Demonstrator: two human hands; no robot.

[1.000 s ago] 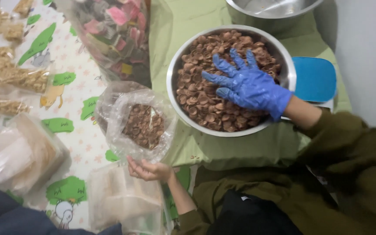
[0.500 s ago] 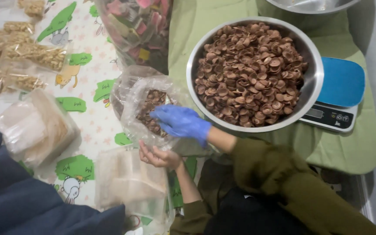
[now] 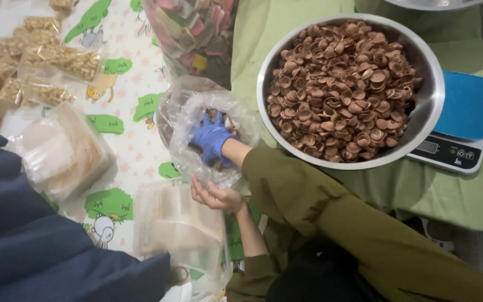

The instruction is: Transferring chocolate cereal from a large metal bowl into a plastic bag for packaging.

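My right hand (image 3: 211, 138), in a blue glove, is sunk into the mouth of a clear plastic bag (image 3: 183, 120) and cupped around brown snack pieces (image 3: 214, 116) inside it. My bare left hand (image 3: 216, 196) lies palm up just below the bag and grips its lower edge. To the right stands a large steel bowl (image 3: 434, 98) heaped with brown ring-shaped snacks (image 3: 345, 89). Plastic hides part of the gloved fingers.
A kitchen scale with a blue top (image 3: 465, 120) sits on green cloth (image 3: 448, 190) right of the bowl. Sealed snack packs (image 3: 57, 59) lie on a cartoon-print mat (image 3: 135, 72). Clear bags (image 3: 177, 229) are stacked near my left hand, and dark blue fabric (image 3: 23, 246) fills the lower left.
My gloved right hand left the bowl, crossed to the left and went down into the clear bag. My left hand stayed at the bag's edge.
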